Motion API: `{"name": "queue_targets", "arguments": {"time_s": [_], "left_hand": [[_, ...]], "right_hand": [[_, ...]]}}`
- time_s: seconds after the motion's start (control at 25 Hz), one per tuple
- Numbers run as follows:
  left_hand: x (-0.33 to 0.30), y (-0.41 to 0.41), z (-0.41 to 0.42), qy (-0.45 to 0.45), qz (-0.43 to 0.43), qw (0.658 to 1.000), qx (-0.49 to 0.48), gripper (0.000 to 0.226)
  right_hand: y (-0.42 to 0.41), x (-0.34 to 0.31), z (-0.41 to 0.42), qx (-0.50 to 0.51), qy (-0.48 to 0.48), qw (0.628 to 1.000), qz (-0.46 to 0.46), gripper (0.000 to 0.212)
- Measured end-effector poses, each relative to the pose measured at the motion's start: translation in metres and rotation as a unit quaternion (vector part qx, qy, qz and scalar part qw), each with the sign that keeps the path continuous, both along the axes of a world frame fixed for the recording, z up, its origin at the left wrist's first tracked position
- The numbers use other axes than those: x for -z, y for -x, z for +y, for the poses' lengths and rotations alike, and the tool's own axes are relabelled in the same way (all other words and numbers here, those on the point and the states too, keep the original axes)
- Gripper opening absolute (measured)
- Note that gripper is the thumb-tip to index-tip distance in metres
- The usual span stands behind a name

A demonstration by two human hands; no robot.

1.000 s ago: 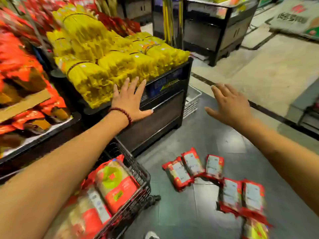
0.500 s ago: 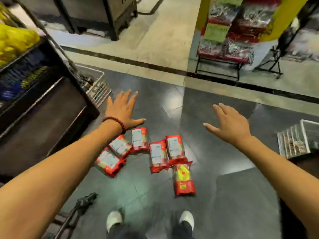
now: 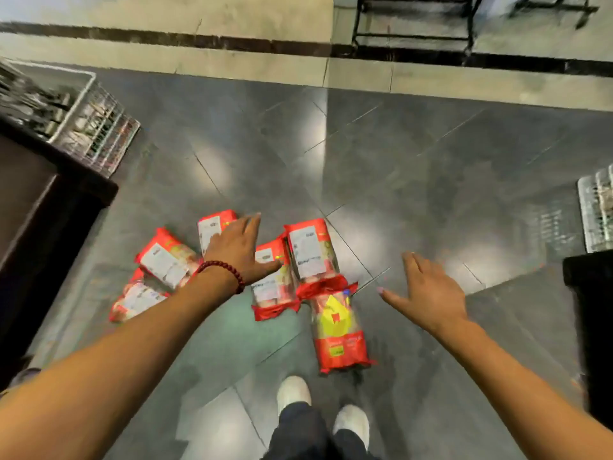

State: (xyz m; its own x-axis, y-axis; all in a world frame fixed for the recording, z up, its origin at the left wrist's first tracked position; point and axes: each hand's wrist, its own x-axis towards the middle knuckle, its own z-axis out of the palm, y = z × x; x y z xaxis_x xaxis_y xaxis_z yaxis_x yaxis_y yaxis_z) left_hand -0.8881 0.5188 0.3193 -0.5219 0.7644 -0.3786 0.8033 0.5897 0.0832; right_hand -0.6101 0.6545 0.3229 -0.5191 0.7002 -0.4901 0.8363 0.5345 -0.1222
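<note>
Both hands are spread and hold nothing. The left hand (image 3: 237, 250), with a bead bracelet (image 3: 222, 272) at its wrist, hangs over the packets (image 3: 310, 257) with its fingers straight (whether it touches one cannot be told). The right hand (image 3: 428, 293) hovers off to their right over bare floor (image 3: 414, 180). The packets lie in a loose cluster on the floor, just beyond the shoes (image 3: 293, 391) and right of the dark stand (image 3: 39, 200).

The likeliest slip is underfoot: the near packet (image 3: 336, 330) lies just ahead of the shoes, so a step forward could crush it. Several packets overlap, so lifting one by its edge may drag a neighbour along. Glossy film could also slide out of a flat, unclosed hand.

They are red film bags, seemingly six, plump and sealed at the ends. Most lie back up, showing a white label; the near one lies face up with a yellow panel. The print is too blurred to read.
</note>
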Motion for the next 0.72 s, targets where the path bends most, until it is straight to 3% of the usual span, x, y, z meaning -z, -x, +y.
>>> {"name": "queue_targets", "arguments": {"time_s": [0.24, 0.4, 0.48, 0.6, 0.68, 0.72], "left_hand": [[0.255, -0.015, 0.04, -0.009, -0.099, 0.993, -0.055, 0.097], [0.401, -0.018, 0.064, -0.049, -0.152, 0.972, -0.17, 0.066], [0.454, -0.018, 0.079, -0.086, -0.198, 0.929, -0.301, 0.062], [0.497, -0.021, 0.098, -0.172, -0.261, 0.849, -0.426, 0.084], [0.508, -0.029, 0.104, -0.233, -0.337, 0.785, -0.465, 0.067], [0.508, -0.033, 0.103, -0.247, -0.351, 0.777, -0.461, 0.058]], "right_hand": [[0.001, 0.271, -0.034, 0.018, 0.109, 0.993, -0.042, 0.095], [0.001, 0.419, -0.047, 0.134, 0.195, 0.971, -0.035, 0.106], [0.001, 0.468, -0.057, 0.229, 0.254, 0.94, 0.02, 0.11], [-0.001, 0.508, -0.077, 0.319, 0.274, 0.898, 0.131, 0.111], [-0.004, 0.514, -0.083, 0.346, 0.263, 0.885, 0.167, 0.094], [-0.009, 0.512, -0.082, 0.363, 0.255, 0.878, 0.182, 0.08]]}}
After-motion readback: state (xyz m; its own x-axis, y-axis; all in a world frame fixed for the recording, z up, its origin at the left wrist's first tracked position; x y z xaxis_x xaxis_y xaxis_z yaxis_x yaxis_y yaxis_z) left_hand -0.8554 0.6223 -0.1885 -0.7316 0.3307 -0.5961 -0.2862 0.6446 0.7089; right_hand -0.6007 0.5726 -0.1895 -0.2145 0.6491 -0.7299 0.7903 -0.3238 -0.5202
